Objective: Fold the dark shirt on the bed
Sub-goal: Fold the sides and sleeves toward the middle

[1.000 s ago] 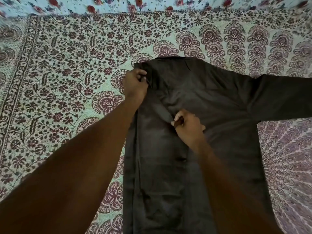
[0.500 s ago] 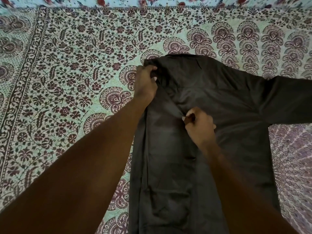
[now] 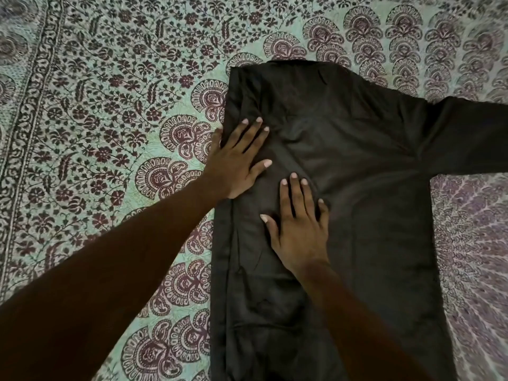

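Dark shirt (image 3: 357,188) lies flat on the bed's printed bedspread (image 3: 110,105), its long axis running away from us, one side folded in, the right sleeve (image 3: 467,138) outstretched. Our left hand (image 3: 236,158) and right hand (image 3: 297,224) press flat-fingered on that fold, gripping nothing. We judge the right hand nearer that sleeve. No containers show.

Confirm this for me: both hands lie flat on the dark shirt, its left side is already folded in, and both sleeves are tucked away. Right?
Not quite. One sleeve is not tucked away: it stretches out to the right across the patterned bedsheet, as the head view shows. The rest holds: the left hand and right hand lie flat on the dark shirt, whose left side is folded in.
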